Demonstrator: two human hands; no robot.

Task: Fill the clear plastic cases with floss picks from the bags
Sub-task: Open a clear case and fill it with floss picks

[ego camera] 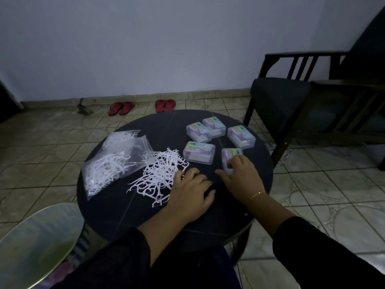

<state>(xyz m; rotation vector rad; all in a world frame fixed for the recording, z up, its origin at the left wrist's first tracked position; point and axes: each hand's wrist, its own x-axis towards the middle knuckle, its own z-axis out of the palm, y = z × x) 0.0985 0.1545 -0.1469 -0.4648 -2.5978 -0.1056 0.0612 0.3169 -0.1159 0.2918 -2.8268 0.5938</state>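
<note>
On the round dark table (116,209) lies a loose pile of white floss picks (160,174). To its left are two clear plastic bags (112,161) with more picks inside. Several clear plastic cases with pastel labels stand at the right: one in the middle (199,152), a touching pair at the back (205,128), one at the far right (241,136). My right hand (241,176) rests on top of the nearest case (230,155), fingers curled over it. My left hand (193,190) lies flat at the pile's right edge, fingertips touching picks.
A dark wooden armchair (312,101) stands to the right, close to the table. Two pairs of red sandals (141,106) lie by the wall on the tiled floor. A second, pale round tabletop (35,243) overlaps the near left corner.
</note>
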